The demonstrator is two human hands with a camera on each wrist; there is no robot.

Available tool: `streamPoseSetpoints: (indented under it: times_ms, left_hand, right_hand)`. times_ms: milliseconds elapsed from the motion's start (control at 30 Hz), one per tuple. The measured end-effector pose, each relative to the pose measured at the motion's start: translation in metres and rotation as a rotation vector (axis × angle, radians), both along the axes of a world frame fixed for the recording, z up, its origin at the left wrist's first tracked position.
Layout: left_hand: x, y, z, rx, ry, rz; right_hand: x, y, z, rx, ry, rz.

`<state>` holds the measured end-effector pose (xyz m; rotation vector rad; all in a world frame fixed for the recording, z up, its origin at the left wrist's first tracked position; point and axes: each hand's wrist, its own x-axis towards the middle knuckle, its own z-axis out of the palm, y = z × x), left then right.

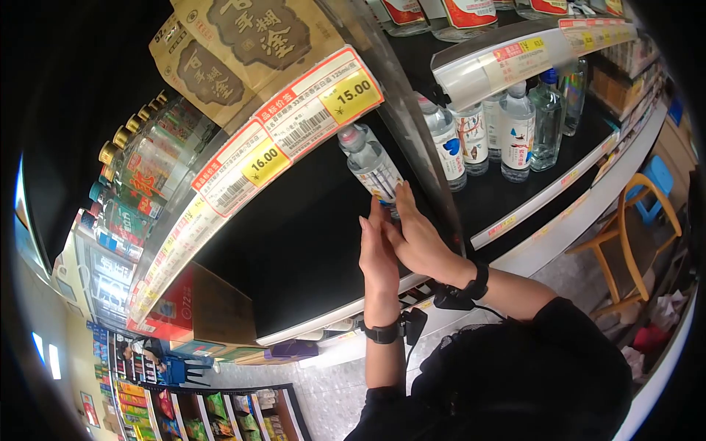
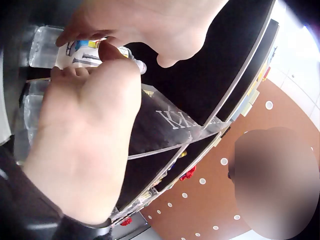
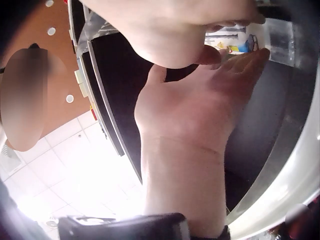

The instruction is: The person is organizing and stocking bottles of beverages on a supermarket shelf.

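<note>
A clear plastic water bottle (image 1: 368,163) with a pink cap and an illustrated label stands on the dark shelf, and both hands are at its lower half. The right hand (image 1: 428,239) has its fingers at the label; in the left wrist view the right hand (image 2: 92,120) shows curled fingers and its thumb over the label, gripping the bottle (image 2: 45,47). Opposite, the left hand (image 1: 379,259) holds its fingers nearly straight, tips touching the label low down. Its thumb sticks up free in the right wrist view, where the left hand (image 3: 190,115) fills the middle.
A divider (image 1: 415,125) rises right of the bottle, with several similar bottles (image 1: 518,132) beyond. A price rail (image 1: 294,132) crosses in front of paper packages (image 1: 250,37) and small glass bottles (image 1: 158,158) at left. Cardboard boxes (image 1: 220,309) and a wooden chair (image 1: 625,242) stand nearby.
</note>
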<state>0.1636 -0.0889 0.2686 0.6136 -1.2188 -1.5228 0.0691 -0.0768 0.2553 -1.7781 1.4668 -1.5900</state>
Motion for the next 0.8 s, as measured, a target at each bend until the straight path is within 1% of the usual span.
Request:
streamPoseSetpoints:
  times_ms: [67, 100, 133, 200, 267, 300, 333, 367, 400, 433, 467, 500, 533, 600, 633, 667, 733, 800]
  left_hand:
    - [-0.001, -0.002, -0.002, 0.068, 0.076, 0.034]
    - [0.0, 0.0, -0.007, 0.084, 0.107, 0.065]
    - [0.001, 0.004, -0.01, 0.077, 0.063, 0.153]
    - [0.0, 0.024, -0.003, -0.078, -0.046, 0.27]
    - [-0.002, 0.039, -0.008, -0.213, -0.079, 0.449]
    - [-0.004, 0.049, -0.009, -0.25, -0.052, 0.477]
    - [-0.009, 0.06, -0.009, -0.285, -0.028, 0.512]
    - [-0.017, 0.069, -0.008, -0.33, -0.01, 0.55]
    - [-0.022, 0.079, -0.007, -0.344, -0.034, 0.559]
    - [-0.028, 0.087, -0.009, -0.374, -0.057, 0.549]
    - [-0.033, 0.094, -0.011, -0.404, -0.082, 0.538]
    - [-0.039, 0.098, -0.015, -0.42, -0.104, 0.522]
    - [-0.044, 0.103, -0.014, -0.407, -0.137, 0.462]
    - [-0.059, 0.108, -0.015, -0.432, -0.209, 0.375]
    - [-0.064, 0.111, -0.019, -0.352, -0.204, 0.343]
    - [-0.065, 0.11, -0.023, -0.362, -0.267, 0.3]
    - [-0.074, 0.111, -0.025, -0.275, -0.297, 0.208]
    - [-0.08, 0.112, -0.025, -0.246, -0.315, 0.172]
  right_hand:
    - [-0.002, 0.003, 0.004, 0.084, -0.109, 0.084]
    - [-0.002, 0.008, -0.002, 0.055, -0.039, 0.082]
    - [-0.001, 0.017, -0.008, -0.093, 0.114, 0.008]
    - [-0.009, 0.052, 0.011, -0.254, -0.041, 0.186]
    - [-0.025, 0.08, 0.008, -0.358, 0.007, 0.261]
    - [-0.033, 0.087, 0.007, -0.528, -0.052, 0.174]
    - [-0.051, 0.089, 0.004, -0.594, -0.051, 0.142]
    - [-0.071, 0.092, 0.009, -0.563, -0.038, 0.055]
    - [-0.084, 0.087, 0.011, -0.598, -0.062, -0.146]
    - [-0.098, 0.078, 0.011, -0.578, -0.143, -0.275]
    - [-0.112, 0.068, 0.003, -0.498, -0.209, -0.386]
    - [-0.136, 0.057, 0.001, -0.48, -0.035, -0.534]
    - [-0.146, 0.051, 0.005, -0.39, -0.029, -0.673]
    - [-0.166, 0.039, 0.001, -0.307, 0.036, -0.758]
    - [-0.171, 0.035, -0.002, -0.278, 0.047, -0.745]
    - [-0.174, 0.031, -0.005, -0.249, 0.057, -0.733]
    - [-0.176, 0.027, -0.009, -0.258, 0.059, -0.738]
    - [-0.174, 0.024, -0.01, -0.266, 0.056, -0.742]
